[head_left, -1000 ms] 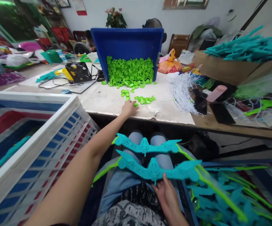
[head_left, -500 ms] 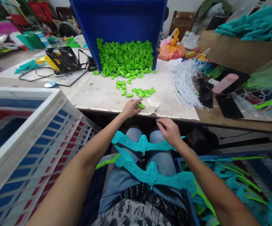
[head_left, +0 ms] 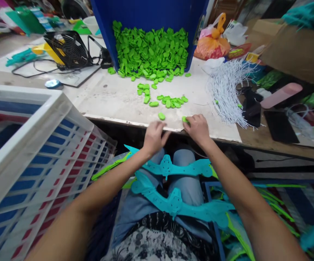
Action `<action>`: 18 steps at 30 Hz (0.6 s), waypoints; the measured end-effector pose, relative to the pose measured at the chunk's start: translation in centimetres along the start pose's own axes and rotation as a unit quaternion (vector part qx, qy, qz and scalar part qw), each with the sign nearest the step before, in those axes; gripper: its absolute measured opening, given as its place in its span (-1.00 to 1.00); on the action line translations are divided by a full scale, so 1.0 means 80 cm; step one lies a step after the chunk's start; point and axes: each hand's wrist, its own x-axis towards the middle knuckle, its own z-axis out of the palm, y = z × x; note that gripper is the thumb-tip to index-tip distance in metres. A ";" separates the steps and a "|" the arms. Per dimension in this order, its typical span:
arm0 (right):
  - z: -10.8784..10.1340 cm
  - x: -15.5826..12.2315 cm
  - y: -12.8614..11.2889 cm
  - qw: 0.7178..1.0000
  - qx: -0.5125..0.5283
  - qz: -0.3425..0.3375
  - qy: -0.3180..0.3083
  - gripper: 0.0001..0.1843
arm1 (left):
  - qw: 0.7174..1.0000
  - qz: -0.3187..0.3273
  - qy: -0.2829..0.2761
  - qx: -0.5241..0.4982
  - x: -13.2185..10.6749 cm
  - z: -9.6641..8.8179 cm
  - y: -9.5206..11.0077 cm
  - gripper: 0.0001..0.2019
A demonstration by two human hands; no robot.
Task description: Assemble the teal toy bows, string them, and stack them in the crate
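Observation:
My right hand [head_left: 199, 129] rests at the table's front edge, thumb and fingers pinched on a small green plastic piece [head_left: 184, 119]. To its left, over the same edge, my left hand [head_left: 154, 137] has its thumb apart from the fingers, somewhat smeared by motion, with nothing visible in it. Just beyond those fingertips lies a loose green piece [head_left: 161, 116]. Farther back is a small group of green pieces [head_left: 173, 101]. Two turquoise bow-shaped plastic parts lie across my lap, the farther bow part [head_left: 178, 169] and the nearer bow part [head_left: 173, 204], with lime-green strips attached at their ends.
A tipped blue bin [head_left: 148, 14] spills a heap of green pieces onto the table [head_left: 113, 105]. White ties [head_left: 224, 90] lie at right, near a phone [head_left: 281, 127]. A white basket [head_left: 59, 119] stands left; a blue crate [head_left: 216, 232] of turquoise parts stands right. A black fan [head_left: 70, 50] is back left.
My left hand has let go of a green piece and drawn back to the table edge. My right hand has risen onto the edge and taken hold of a green piece. The view has shifted.

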 end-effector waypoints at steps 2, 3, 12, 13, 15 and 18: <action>-0.003 0.000 0.017 0.999 0.012 -0.049 -0.005 -0.76 | 0.992 0.066 -0.103 -0.009 -0.061 -0.008 0.013 -0.71; -0.003 0.002 0.024 0.997 0.025 -0.077 -0.005 -0.78 | 0.987 0.086 -0.139 0.001 -0.093 -0.013 0.018 -0.69; -0.004 0.017 0.044 0.985 0.109 -0.119 -0.061 -0.89 | 0.955 0.036 -0.267 0.125 -0.230 -0.073 0.037 -0.78; -0.004 0.018 0.045 0.984 0.120 -0.115 -0.064 -0.88 | 0.947 0.032 -0.292 0.133 -0.229 -0.079 0.038 -0.79; -0.005 0.019 0.047 0.983 0.132 -0.109 -0.071 -0.88 | 0.931 0.023 -0.339 0.135 -0.223 -0.086 0.038 -0.78; -0.010 0.017 0.047 0.982 0.136 -0.106 -0.073 -0.89 | 0.948 -0.003 -0.308 0.073 -0.202 -0.080 0.036 -0.72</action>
